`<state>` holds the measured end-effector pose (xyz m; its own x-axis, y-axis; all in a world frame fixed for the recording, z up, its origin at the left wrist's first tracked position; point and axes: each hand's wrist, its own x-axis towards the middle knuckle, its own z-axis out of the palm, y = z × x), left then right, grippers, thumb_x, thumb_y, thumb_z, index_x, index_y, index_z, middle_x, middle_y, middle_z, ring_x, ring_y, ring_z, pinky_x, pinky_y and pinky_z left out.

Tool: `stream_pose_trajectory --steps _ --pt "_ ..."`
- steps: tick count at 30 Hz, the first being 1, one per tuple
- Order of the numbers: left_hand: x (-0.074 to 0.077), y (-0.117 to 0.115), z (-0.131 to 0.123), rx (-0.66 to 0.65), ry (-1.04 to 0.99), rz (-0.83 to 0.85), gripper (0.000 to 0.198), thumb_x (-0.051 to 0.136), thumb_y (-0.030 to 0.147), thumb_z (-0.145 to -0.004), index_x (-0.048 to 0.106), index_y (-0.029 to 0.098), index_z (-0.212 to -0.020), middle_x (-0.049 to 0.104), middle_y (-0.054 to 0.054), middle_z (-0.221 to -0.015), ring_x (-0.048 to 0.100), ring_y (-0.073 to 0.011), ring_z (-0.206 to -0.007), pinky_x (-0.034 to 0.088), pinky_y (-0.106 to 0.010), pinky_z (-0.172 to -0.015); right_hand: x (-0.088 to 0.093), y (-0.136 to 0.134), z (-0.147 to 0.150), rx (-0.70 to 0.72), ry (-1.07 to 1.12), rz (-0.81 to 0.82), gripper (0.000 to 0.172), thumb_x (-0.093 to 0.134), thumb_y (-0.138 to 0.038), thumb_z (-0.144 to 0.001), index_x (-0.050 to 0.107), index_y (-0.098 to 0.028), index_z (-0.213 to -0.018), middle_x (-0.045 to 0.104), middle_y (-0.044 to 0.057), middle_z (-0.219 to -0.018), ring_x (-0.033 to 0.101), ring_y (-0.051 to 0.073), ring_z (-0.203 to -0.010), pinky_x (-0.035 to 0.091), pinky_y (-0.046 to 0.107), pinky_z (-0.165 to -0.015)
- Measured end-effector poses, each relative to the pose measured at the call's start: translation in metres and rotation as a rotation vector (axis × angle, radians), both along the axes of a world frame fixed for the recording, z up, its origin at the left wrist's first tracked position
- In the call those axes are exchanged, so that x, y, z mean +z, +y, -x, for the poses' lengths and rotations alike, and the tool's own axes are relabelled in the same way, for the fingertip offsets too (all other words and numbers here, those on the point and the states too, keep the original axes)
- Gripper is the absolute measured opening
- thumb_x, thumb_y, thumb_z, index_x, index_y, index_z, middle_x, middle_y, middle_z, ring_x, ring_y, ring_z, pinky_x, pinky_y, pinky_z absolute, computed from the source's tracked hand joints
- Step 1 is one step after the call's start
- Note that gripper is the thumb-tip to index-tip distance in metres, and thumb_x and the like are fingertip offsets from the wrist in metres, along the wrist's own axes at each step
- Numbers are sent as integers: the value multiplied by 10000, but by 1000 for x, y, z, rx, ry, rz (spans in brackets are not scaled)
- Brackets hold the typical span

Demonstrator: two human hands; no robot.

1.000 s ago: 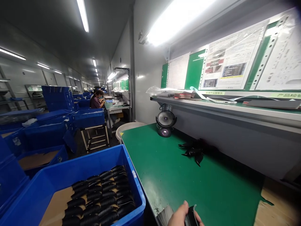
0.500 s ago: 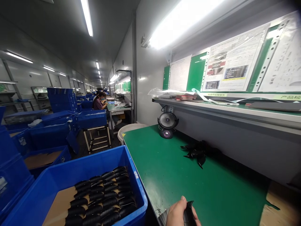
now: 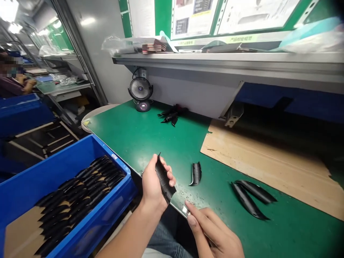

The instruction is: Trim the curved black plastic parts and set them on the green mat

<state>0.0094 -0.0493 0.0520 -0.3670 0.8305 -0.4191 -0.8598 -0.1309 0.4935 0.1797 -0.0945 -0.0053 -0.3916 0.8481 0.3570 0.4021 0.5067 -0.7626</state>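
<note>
On the green workbench (image 3: 150, 143), the left hand (image 3: 153, 182) half-hides a black strip (image 3: 163, 177)

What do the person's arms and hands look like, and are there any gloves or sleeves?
The bare left hand and bare right hand wear no gloves, and no ring or watch shows. The bare left forearm has no sleeve or band. Below them are blue denim jeans.

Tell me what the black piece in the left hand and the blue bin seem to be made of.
The black curved piece in the left hand looks like moulded rubber or plastic: dark, with a soft sheen and no metallic glint, though the look can't settle which. The blue bin looks like rigid moulded plastic, with smooth, uniformly coloured walls and a thick rim.
</note>
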Motion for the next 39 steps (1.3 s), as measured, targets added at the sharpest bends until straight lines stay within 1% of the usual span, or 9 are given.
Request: stream_pose_trajectory --steps 6,10,15,18,24,28,32,36,39 --pt "0 -3 -2 -10 54 -33 247 524 371 -924 470 180 -778 456 24 -638 428 -72 -443 344 -155 -366 7 6 4 85 9 98 267 523 -301 -984 688 -271 -1192 628 10 -759 584 114 -576 466 194 -539" --pt "1 -5 -3 13 119 -34 278 535 398 -926 467 180 -767 458 25 -637 425 -72 -442 346 -160 -365 14 9 9 97 -39 153 283 482 -358 -998 724 -266 -1114 558 -12 -641 541 123 -538 424 219 -504" --pt "5 -8 -7 18 154 -40 302 522 420 -936 469 180 -760 458 28 -623 422 -74 -438 345 -159 -357 18 10 9 139 -77 194 300 457 -388 -1005 725 -261 -961 507 -25 -620 506 119 -520 373 231 -481" --pt "6 -9 -8 18 163 -56 320 512 422 -943 471 177 -741 456 28 -613 414 -73 -431 331 -160 -349 15 8 8 110 -125 168 296 453 -387 -1005 698 -257 -903 504 -24 -624 507 121 -523 372 232 -487" --pt "6 -12 -8 52 220 -85 348 502 438 -946 468 177 -719 455 29 -593 401 -76 -424 319 -167 -352 13 3 13 11 -209 44 274 441 -387 -1009 680 -272 -937 525 -21 -657 517 121 -532 354 236 -489" --pt "5 -14 -9 66 236 -75 356 501 445 -945 461 177 -714 455 28 -590 400 -77 -427 315 -170 -358 16 1 17 -50 -261 19 291 410 -397 -1019 662 -286 -924 540 -36 -678 513 110 -527 342 236 -501" --pt "5 -16 -11 67 247 -63 356 492 451 -946 453 180 -718 456 27 -590 402 -80 -430 313 -174 -366 15 2 16 -84 -289 -11 294 392 -406 -1023 663 -309 -966 558 -43 -693 517 105 -516 325 234 -491" --pt "3 -17 -13 73 265 -39 351 494 463 -940 452 184 -732 458 23 -596 400 -85 -439 318 -182 -373 14 1 15 -106 -313 -79 292 401 -394 -1020 673 -309 -955 554 -46 -666 517 101 -497 302 238 -470" --pt "2 -16 -14 84 278 -31 338 504 462 -935 458 185 -746 463 21 -606 404 -89 -448 327 -186 -378 14 -2 18 -162 -337 -131 310 381 -383 -1026 676 -307 -971 570 -46 -676 517 102 -500 298 243 -467"
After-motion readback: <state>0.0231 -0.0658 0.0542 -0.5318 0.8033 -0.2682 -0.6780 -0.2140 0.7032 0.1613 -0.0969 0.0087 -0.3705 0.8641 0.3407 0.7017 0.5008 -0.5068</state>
